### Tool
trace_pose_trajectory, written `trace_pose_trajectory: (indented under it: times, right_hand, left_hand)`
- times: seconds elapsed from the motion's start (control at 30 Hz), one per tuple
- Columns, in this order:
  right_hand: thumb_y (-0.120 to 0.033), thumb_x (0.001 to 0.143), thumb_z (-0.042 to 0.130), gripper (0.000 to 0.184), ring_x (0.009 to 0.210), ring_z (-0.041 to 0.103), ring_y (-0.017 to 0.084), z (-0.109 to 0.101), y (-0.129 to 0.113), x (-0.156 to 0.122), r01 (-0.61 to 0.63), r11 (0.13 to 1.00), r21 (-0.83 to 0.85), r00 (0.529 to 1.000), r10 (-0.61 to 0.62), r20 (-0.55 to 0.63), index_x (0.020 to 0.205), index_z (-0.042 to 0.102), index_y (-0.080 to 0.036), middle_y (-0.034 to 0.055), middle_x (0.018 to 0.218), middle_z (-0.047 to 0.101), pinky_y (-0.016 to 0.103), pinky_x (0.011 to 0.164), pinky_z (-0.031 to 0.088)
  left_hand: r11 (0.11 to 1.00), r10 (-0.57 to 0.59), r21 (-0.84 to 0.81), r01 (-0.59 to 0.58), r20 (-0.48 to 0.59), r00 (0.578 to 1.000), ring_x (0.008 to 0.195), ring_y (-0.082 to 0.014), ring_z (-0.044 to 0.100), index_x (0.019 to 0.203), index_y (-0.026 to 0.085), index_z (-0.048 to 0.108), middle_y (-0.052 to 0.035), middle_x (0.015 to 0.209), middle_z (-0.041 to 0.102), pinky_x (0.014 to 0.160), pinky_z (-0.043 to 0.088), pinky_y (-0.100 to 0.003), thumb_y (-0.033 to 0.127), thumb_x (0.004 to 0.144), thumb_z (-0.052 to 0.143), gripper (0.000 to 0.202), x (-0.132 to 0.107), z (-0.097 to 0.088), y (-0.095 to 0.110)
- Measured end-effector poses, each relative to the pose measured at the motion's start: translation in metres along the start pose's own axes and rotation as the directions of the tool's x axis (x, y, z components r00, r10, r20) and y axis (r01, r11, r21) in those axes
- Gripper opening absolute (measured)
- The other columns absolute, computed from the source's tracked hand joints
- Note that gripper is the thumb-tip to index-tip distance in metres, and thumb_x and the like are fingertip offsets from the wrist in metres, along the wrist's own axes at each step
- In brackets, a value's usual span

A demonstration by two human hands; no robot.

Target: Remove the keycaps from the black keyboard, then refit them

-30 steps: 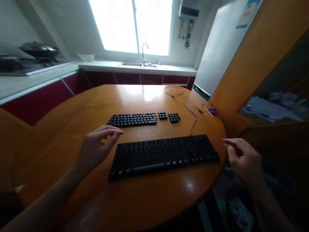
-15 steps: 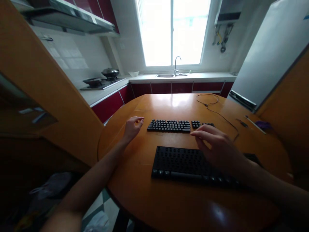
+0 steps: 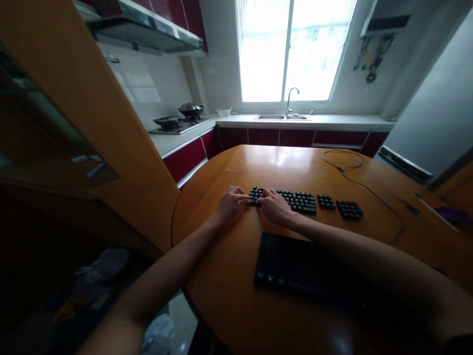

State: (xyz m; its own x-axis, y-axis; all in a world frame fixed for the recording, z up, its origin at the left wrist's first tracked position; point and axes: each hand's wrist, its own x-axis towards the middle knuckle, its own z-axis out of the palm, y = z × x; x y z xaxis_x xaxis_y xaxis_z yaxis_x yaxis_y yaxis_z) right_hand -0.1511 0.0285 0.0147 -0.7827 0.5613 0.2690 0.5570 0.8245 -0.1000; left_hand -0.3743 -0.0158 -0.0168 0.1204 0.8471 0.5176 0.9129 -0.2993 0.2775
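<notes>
Loose black keycaps (image 3: 303,201) lie in tight rows on the wooden table, grouped like a keyboard layout. Two smaller groups, a middle block (image 3: 325,201) and a number block (image 3: 349,210), sit to their right. My left hand (image 3: 231,202) is at the left end of the main rows, fingers bent together and fingertips touching the end keycaps. Just beside it, my right hand (image 3: 276,208) reaches over the same rows with thumb and fingers drawn in; whatever is between them is hidden. Nearer me lies a black keyboard base (image 3: 291,261), partly under my right forearm, keycaps showing along its front row.
A thin cable (image 3: 369,190) curls across the right of the wooden table (image 3: 221,281). A white stick (image 3: 436,212), a small dark tool (image 3: 411,208) and a purple item (image 3: 453,215) lie at the far right. Counter, sink (image 3: 271,118) and stove (image 3: 181,126) stand beyond.
My right hand has moved left and forward from above the keyboard base to the left part of the keycap rows. My left hand has come to their left end. The view has turned left.
</notes>
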Motion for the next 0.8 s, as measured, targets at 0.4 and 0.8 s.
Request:
trace_pose_trajectory:
  times: [0.4, 0.8]
  right_hand:
    - [-0.021, 0.093, 0.063, 0.017, 0.105, 0.051, 0.026, 0.011, -0.003, 0.008, 0.106, 0.993, 0.052, 0.994, -0.105, -0.024, 0.095, 0.08, -0.019, 0.011, 0.104, 0.066, 0.034, 0.092, 0.043]
    - [-0.016, 0.086, 0.072, 0.008, 0.087, 0.062, 0.019, -0.023, -0.014, -0.034, 0.089, 0.955, 0.283, 0.991, -0.058, -0.117, 0.082, 0.076, -0.02, 0.0033, 0.084, 0.074, 0.031, 0.082, 0.045]
  left_hand:
    - [0.995, 0.089, -0.058, -0.087, 0.042, 0.995, 0.091, -0.0201, 0.06, 0.087, 0.024, 0.081, -0.0041, 0.096, 0.074, 0.082, 0.048, -0.032, 0.022, 0.087, 0.074, 0.008, -0.002, 0.003, -0.001]
    - [0.95, 0.038, -0.311, -0.012, 0.079, 0.996, 0.081, -0.0185, 0.067, 0.084, 0.022, 0.08, -0.003, 0.086, 0.078, 0.078, 0.049, -0.032, 0.029, 0.084, 0.078, 0.007, -0.03, -0.041, 0.054]
